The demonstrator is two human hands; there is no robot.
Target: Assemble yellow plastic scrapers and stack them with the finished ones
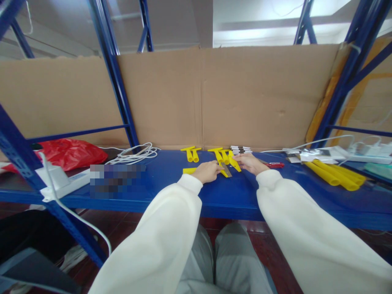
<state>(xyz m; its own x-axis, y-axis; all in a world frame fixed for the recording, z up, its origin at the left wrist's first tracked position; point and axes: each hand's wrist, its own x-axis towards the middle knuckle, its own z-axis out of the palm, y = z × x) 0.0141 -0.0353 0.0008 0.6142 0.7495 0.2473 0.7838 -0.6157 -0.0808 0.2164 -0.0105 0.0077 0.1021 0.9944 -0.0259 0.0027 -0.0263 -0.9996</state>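
Observation:
My left hand (207, 171) is closed around a yellow T-shaped tool with a tubular handle (188, 170). The handle sticks out to the left of the fingers, and the head shows on the right beside a thin grey-brown strip (227, 170). Just right of it, my right hand (251, 163) pinches a flat yellow piece (234, 162) by its right side; its exact kind is unclear. Behind the hands lie more yellow T-shaped tools (218, 155), partly overlapped by what is held. Two similar tools (192, 154) lie side by side farther left.
Small black-and-white pieces (241, 149) lie behind my right hand, with a red item (275, 165) to its right. Yellow tubes (335, 174) are at right. A white cable (137, 154), red bag (72, 154) and power strip (69, 181) sit left. Cardboard (202, 98) walls the blue shelf's back.

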